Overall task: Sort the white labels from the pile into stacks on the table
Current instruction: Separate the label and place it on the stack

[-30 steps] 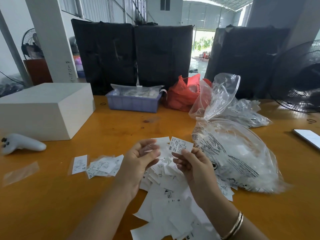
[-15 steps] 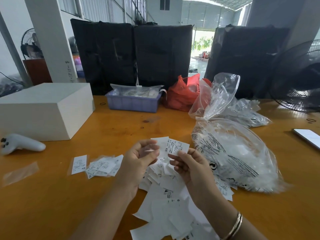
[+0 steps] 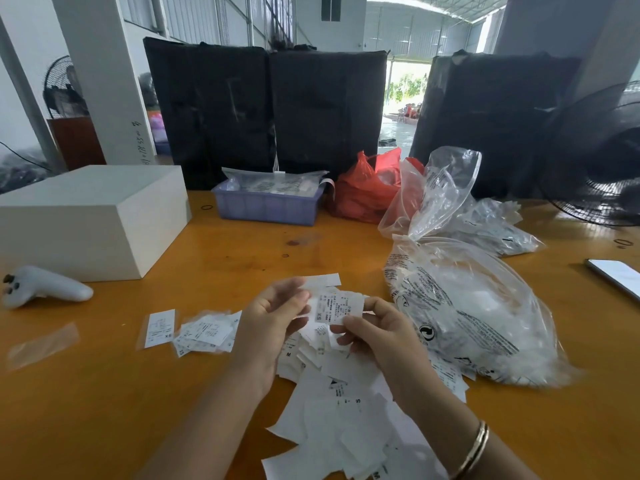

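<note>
Fingertips of the right hand (image 3: pixel 377 336) pinch a small white printed paper label (image 3: pixel 337 308) marked XS, while the left hand (image 3: pixel 273 318) curls round its other edge, holding it just above the loose pile of white labels (image 3: pixel 332 393) on the orange wooden table (image 3: pixel 104 393). This looks like the reading step; next, it probably belongs with the small stack of XS labels (image 3: pixel 204 332) at left.

Both forearms are bare, with no sleeves showing anywhere along them. The left hand (image 3: pixel 273 323) wears no ring or band that can be seen. On the wrist behind the right hand (image 3: pixel 384 337) sit thin gold-toned bangles (image 3: pixel 476 452), stacked close together, smooth and shiny, at about five o'clock in view.
</note>
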`<state>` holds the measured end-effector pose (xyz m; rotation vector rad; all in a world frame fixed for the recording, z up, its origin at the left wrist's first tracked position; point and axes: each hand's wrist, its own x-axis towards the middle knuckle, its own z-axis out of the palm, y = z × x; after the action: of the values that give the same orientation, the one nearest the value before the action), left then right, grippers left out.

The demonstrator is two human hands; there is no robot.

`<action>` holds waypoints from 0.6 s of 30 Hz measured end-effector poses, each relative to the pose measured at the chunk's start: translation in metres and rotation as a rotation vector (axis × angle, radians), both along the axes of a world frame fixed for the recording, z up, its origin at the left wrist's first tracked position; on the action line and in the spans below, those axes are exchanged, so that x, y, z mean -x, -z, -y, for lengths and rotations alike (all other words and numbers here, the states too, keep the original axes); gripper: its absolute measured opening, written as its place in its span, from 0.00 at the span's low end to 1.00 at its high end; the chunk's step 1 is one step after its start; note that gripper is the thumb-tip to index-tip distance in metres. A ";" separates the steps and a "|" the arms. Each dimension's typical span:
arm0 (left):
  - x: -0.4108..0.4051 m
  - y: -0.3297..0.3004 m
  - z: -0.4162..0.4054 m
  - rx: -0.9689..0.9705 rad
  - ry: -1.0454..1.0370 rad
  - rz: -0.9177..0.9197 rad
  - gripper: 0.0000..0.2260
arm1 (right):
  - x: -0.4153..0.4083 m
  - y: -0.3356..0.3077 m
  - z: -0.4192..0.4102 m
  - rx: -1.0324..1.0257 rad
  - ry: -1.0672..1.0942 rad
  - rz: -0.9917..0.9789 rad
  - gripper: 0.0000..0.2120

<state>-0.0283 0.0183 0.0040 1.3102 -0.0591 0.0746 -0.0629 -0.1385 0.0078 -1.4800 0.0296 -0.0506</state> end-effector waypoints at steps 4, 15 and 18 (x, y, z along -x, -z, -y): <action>0.001 0.001 0.001 -0.075 0.021 -0.007 0.07 | 0.000 0.000 -0.001 0.031 -0.033 -0.013 0.05; 0.003 -0.004 0.002 -0.010 0.055 0.002 0.08 | -0.004 0.003 0.007 -0.416 0.082 0.006 0.03; 0.003 -0.005 0.002 0.004 0.075 0.012 0.08 | -0.003 0.003 0.005 -0.454 0.051 -0.009 0.02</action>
<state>-0.0318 0.0162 0.0091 1.3027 -0.1179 0.0188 -0.0601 -0.1439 0.0046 -1.0260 0.0803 -0.0735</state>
